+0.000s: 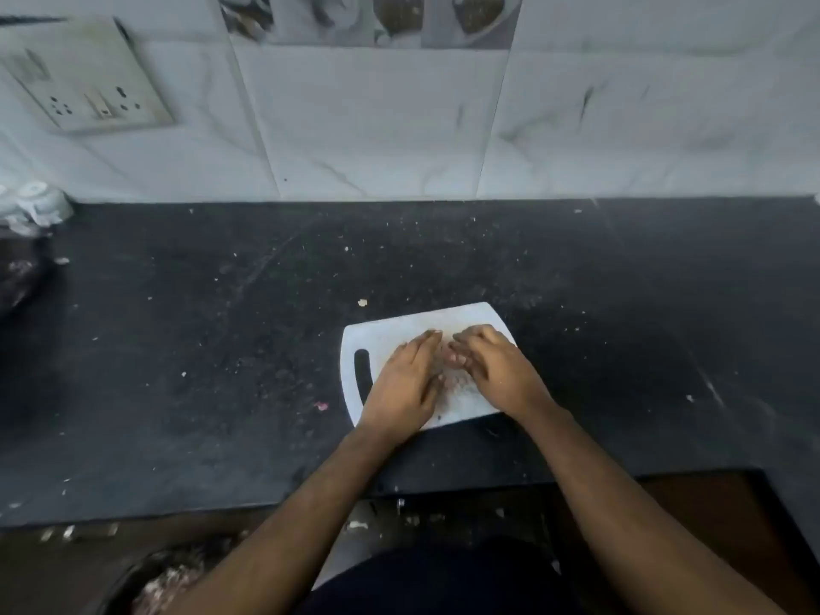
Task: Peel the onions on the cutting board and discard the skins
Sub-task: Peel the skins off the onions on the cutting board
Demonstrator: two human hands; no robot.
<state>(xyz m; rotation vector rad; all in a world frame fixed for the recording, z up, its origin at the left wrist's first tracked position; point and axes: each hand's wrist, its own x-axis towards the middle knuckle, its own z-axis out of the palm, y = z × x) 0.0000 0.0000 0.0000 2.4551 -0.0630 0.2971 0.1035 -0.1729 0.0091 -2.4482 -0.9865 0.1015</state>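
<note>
A white cutting board (470, 319) with a handle slot on its left lies on the black counter. Both hands rest on it, cupped toward each other. My left hand (406, 383) stands on its edge with the fingers straight and together. My right hand (497, 366) curls its fingers in toward the left palm. Between the two palms lies a small pile of pinkish onion skins (459, 383), pressed from both sides and mostly hidden. No whole onion shows.
The black counter (222, 348) is speckled with crumbs, and one pink scrap (321, 406) lies left of the board. Below the counter edge at bottom left is a dark bin (164, 579) holding peelings. Crumpled white material (35, 208) sits far left under a wall socket (88, 82).
</note>
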